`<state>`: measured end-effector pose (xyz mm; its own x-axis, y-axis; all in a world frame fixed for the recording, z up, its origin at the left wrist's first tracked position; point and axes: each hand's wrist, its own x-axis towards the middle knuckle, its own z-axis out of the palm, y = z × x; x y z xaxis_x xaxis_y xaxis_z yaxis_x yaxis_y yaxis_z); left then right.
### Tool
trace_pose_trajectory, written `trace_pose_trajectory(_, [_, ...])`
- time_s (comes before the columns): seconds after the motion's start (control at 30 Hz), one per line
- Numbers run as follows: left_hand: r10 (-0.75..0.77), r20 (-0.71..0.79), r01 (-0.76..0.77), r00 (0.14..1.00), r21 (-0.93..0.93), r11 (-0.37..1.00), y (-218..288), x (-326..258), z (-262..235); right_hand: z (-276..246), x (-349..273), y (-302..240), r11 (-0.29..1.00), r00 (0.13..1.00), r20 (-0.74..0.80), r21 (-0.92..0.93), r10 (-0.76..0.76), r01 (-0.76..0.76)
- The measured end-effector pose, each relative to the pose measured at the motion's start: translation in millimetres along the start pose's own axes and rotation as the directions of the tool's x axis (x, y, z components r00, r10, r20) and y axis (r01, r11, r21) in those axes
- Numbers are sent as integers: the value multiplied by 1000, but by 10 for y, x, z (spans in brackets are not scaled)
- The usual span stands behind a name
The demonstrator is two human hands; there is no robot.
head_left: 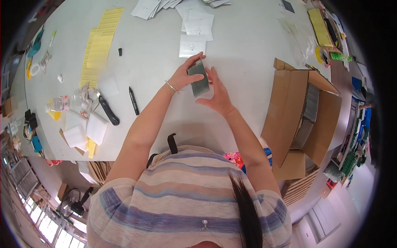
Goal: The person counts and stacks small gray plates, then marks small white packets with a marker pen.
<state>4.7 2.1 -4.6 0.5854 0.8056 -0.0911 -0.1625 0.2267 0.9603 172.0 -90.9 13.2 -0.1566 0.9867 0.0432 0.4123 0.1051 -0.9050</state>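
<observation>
My left hand point(185, 77) grips a stack of thin, dark grey-green flat pieces point(200, 85), its thumb across the front and its fingers behind. The stack stands on a slant, its many edges showing as fine lines. What the pieces are I cannot make out. My right hand point(220, 98) is open at the right side of the stack, thumb and fingers spread apart. Whether its fingertips touch the stack is unclear. Just beyond both hands lies a white flat packet point(192, 46) with a small dark print, and more packets point(199, 25) overlap farther back.
An open cardboard box point(283, 107) with silvery packets inside stands on the right. Left on the white table are a black marker point(133, 101), a black-handled cutter point(108, 109), yellow sticker sheets point(99, 45) and a plastic bottle point(62, 103). Tape rolls point(321, 56) lie far right.
</observation>
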Motion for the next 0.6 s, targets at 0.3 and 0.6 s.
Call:
trace_pose_trajectory(0.3, [-138, -5, 138, 990, 45, 989, -14, 22, 44, 612, -203, 247, 970, 909, -417, -207, 29, -126])
trace_pose_trajectory(0.6, [58, 253, -136, 966, 303, 943, -249, -462, 432, 10, -721, 552, 995, 946, -307, 16, 103, -103])
